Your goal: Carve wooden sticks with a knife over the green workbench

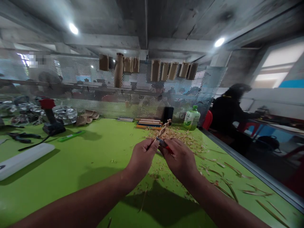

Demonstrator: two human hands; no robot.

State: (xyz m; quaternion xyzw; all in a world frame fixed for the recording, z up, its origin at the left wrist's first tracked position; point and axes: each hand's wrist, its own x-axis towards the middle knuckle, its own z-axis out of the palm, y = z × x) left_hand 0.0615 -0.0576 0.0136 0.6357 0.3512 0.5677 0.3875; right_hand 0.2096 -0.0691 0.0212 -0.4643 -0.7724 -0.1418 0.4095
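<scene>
Both hands meet above the green table, in the middle of the head view. My left hand [142,158] is closed around the lower end of a thin, knobbly piece of carved wood [163,129], which slants up and away. My right hand [181,158] grips a carving knife [161,142], a bit of its red handle showing under the fingers. The short grey blade lies against the wood, and my left thumb presses close to it. The wood's lower end is hidden in my left fingers. Pale wood shavings [180,137] lie scattered beneath and beyond my hands.
A green-capped bottle [192,118], a dark phone-like slab [168,114] and stacked strips [149,123] stand at the back. At left are a cordless drill [51,115], pliers [22,136], a green cutter [72,135] and a white bar [26,160]. Another person [228,110] sits at right.
</scene>
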